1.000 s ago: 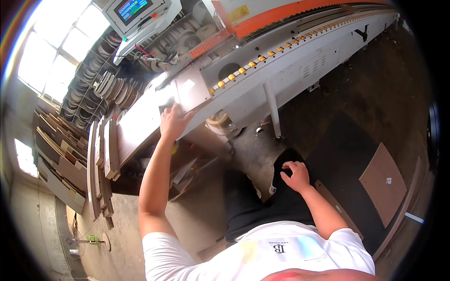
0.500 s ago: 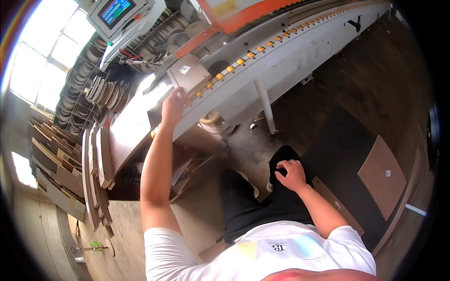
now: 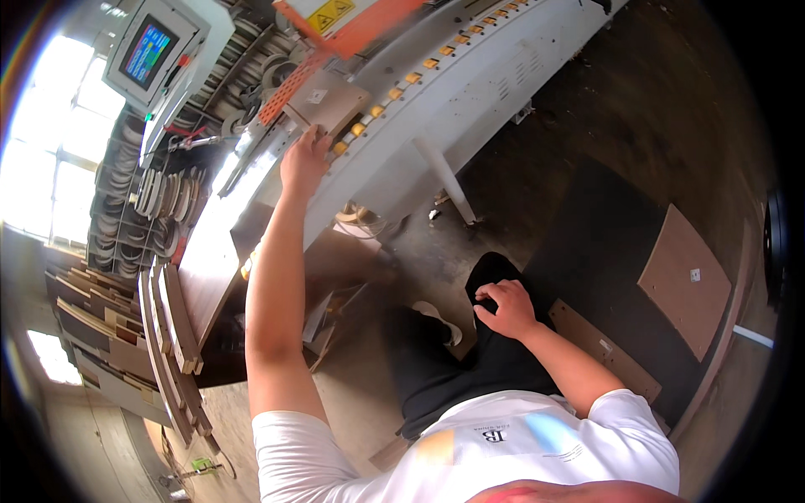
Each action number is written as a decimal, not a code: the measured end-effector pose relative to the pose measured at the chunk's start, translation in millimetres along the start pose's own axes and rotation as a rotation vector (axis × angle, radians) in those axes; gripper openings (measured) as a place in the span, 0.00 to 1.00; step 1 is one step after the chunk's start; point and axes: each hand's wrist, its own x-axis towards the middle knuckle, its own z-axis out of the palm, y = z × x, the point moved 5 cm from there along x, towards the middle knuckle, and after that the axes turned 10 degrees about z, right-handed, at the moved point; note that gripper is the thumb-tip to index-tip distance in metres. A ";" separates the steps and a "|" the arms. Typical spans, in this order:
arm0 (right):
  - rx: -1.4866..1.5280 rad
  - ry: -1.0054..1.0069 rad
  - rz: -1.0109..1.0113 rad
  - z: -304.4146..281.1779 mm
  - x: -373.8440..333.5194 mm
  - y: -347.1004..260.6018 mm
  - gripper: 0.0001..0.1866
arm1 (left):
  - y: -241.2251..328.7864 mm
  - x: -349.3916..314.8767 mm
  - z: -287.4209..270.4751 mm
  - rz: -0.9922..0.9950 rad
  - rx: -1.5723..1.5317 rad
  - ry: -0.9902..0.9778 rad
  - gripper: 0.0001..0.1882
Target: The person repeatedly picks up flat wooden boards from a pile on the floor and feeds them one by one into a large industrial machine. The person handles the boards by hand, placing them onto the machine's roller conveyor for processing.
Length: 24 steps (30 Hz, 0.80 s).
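Observation:
A small brown wood panel [image 3: 338, 101] with a white label lies flat on the edge of a long grey machine, beside its row of yellow rollers [image 3: 377, 111]. My left arm is stretched forward, and my left hand [image 3: 303, 161] has its fingertips at the panel's near edge. Those fingers look extended rather than wrapped round the panel; exact contact is hard to make out. My right hand [image 3: 508, 310] hovers over or rests on my right thigh, fingers loosely bent and thumb apart, with nothing visible in it.
An orange machine cover [image 3: 352, 29] and a control screen [image 3: 149, 52] stand ahead. Stacked boards [image 3: 172, 323] and racks of edging rolls [image 3: 126, 197] are at left. On the right, a brown panel [image 3: 688, 281] lies on a black sheet [image 3: 579, 226]. A machine leg [image 3: 444, 180] reaches the floor.
The labelled panel has slid farther along the machine toward the orange cover, and my left hand has followed it. My right hand stays by my thigh. The whole view has shifted.

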 end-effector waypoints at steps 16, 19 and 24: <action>-0.130 0.344 0.367 -93.1 -6.0 150.1 0.16 | 106.0 66.1 72.6 0.248 0.293 0.281 0.35; -0.346 0.580 0.579 -165.4 -48.0 241.2 0.18 | 183.9 -19.5 96.2 0.532 0.012 0.246 0.33; -0.564 0.393 1.233 -248.5 -127.6 358.6 0.38 | 308.6 -203.9 148.4 0.733 -0.619 -0.384 0.26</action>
